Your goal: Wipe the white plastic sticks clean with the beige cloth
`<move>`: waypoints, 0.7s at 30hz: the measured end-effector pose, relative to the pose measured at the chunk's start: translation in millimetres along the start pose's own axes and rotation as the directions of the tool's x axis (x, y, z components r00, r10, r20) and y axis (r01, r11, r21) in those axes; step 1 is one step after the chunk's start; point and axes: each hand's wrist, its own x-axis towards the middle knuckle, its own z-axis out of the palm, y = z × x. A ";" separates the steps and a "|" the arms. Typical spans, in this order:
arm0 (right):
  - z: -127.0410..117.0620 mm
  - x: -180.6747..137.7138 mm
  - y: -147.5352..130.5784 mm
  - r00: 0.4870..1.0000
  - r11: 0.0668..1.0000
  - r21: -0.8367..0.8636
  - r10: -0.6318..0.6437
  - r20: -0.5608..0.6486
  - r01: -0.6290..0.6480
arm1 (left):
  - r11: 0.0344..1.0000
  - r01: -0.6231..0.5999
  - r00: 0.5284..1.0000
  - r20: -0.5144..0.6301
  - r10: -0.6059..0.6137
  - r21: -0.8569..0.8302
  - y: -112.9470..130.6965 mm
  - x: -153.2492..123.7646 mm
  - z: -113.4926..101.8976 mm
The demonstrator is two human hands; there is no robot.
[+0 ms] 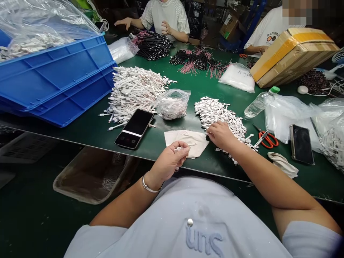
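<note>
My left hand (173, 157) is closed in a pinch above the table's front edge. White connector pieces (177, 149) show between its fingers, and more ends poke out below the palm. Under it lies a cream cloth (200, 150) with a thin white piece on it. My right hand (220, 135) rests at the near left edge of a pile of short white connector cables (217, 113). Its fingers are bent together, and what they hold, if anything, is too small to make out. A clear bag of the same white pieces (174, 105) sits beyond the cloth.
A larger white cable pile (137, 91) and a phone (134, 129) lie left, beside stacked blue crates (59, 79). To the right are a bottle (259, 104), red-handled scissors (268, 139), a second phone (301, 143) and a carton (292, 53). Two people sit opposite.
</note>
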 end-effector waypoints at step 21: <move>-40.6 -53.9 -58.3 0.912 0.872 0.483 0.133 -0.389 0.079 | 0.878 -0.343 0.927 -0.032 0.374 0.333 5.0 -4.5 6.5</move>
